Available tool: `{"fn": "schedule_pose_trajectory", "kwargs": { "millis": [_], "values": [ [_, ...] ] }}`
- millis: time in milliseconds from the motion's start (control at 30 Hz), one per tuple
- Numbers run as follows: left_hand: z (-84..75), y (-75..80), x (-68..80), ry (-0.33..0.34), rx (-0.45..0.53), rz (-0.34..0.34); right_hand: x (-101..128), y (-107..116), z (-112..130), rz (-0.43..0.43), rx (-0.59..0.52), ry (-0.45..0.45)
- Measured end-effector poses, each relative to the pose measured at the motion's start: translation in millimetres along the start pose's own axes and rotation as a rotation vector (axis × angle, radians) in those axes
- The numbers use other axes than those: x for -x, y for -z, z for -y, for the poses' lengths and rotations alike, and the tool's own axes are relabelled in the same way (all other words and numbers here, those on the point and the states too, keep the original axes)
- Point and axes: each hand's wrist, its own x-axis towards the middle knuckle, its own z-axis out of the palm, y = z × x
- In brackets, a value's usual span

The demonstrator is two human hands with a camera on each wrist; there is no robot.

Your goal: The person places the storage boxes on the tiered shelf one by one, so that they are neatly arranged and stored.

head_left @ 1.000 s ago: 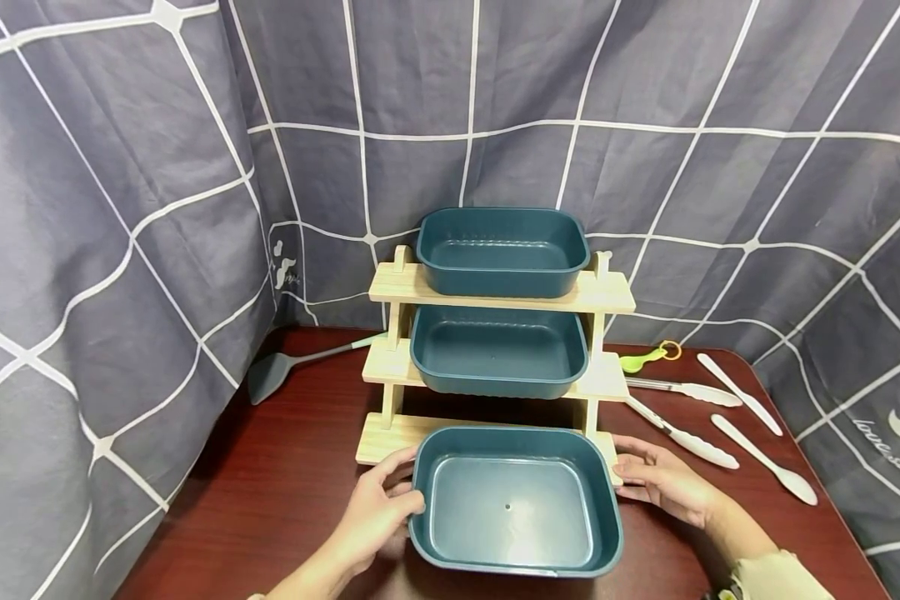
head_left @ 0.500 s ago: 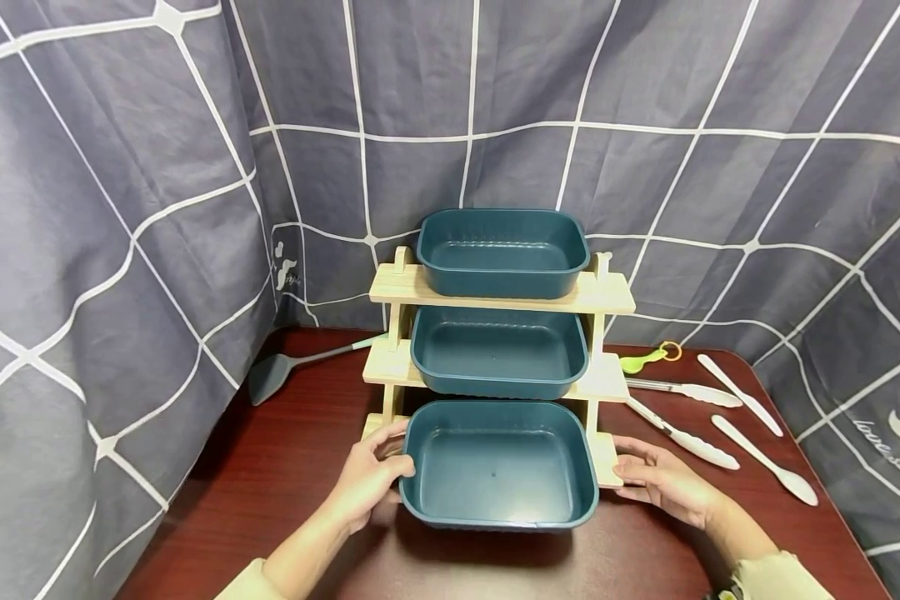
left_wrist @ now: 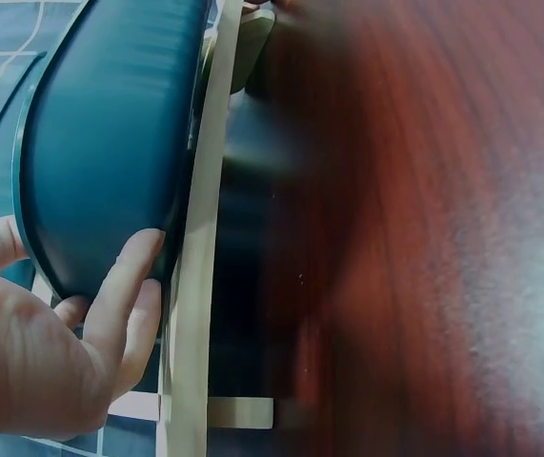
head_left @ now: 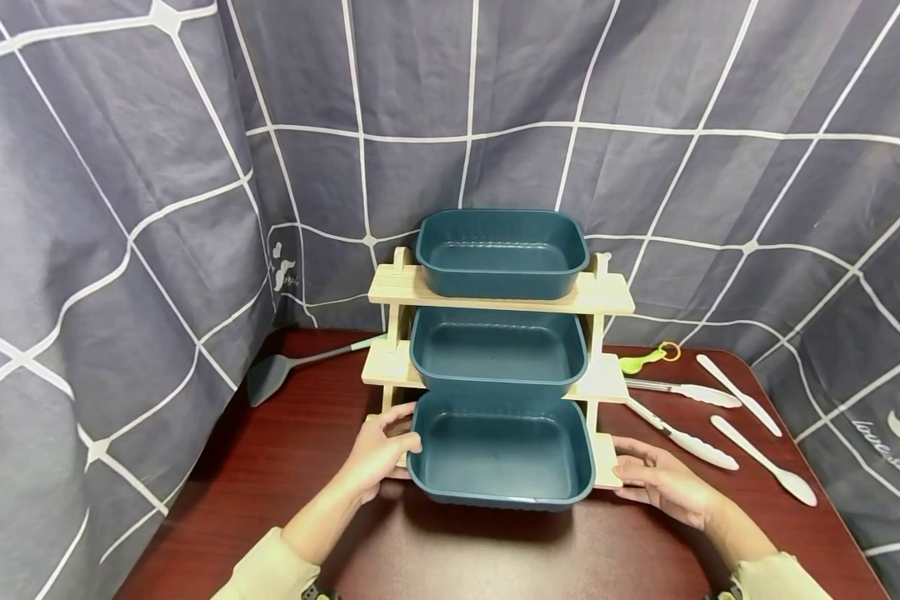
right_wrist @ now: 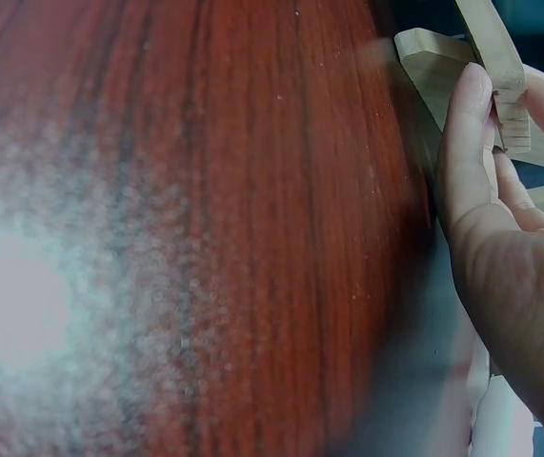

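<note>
At the foot of the wooden rack point(head_left: 498, 293), the left hand point(head_left: 378, 454) is clamped on the left rim of the lowest teal tray point(head_left: 501, 450), thumb over the edge and fingers point(left_wrist: 124, 305) curled under its ribbed wall. That tray sits partly in the bottom tier, its front edge jutting out toward the person at 6 o'clock. The right hand point(head_left: 663, 482) rests with straight, relaxed fingers against the right end of the rack's base board point(head_left: 606, 460), gripping nothing.

Two more teal trays fill the upper tiers point(head_left: 501, 252) point(head_left: 498, 350), directly at 12 o'clock from the lowest one.

With only one hand holding it at one side, the tray could, I'd judge, tip or skew and catch on the rack's uprights; a hard shove might slide the light rack back across the smooth wood, or jolt the trays above.

Beyond, the dark red tabletop point(head_left: 285, 467) carries a grey spatula point(head_left: 285, 368) at 10 o'clock from the rack, and white tongs and spoons point(head_left: 750, 425) plus a green tool point(head_left: 642, 360) at 3 o'clock. Grey cloth with white grid lines point(head_left: 120, 208) hangs round the back and both sides.
</note>
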Motion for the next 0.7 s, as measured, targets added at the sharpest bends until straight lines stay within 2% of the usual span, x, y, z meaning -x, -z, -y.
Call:
{"fn": "schedule_pose_trajectory", "kwargs": {
  "millis": [200, 433, 700],
  "values": [
    [-4.9, 3.4, -9.4, 0.008, 0.015, -0.02, 0.2, -1.3, 1.3, -0.011, 0.033, -0.001],
    [-6.9, 5.8, -14.7, 0.022, 0.046, -0.009, 0.0, -0.5, 1.8, -0.04, 0.044, -0.027],
    [-5.7, 6.9, -15.3, -0.057, -0.071, -0.073, -0.1, 1.8, 1.6, -0.023, 0.057, -0.018]
  ]
}}
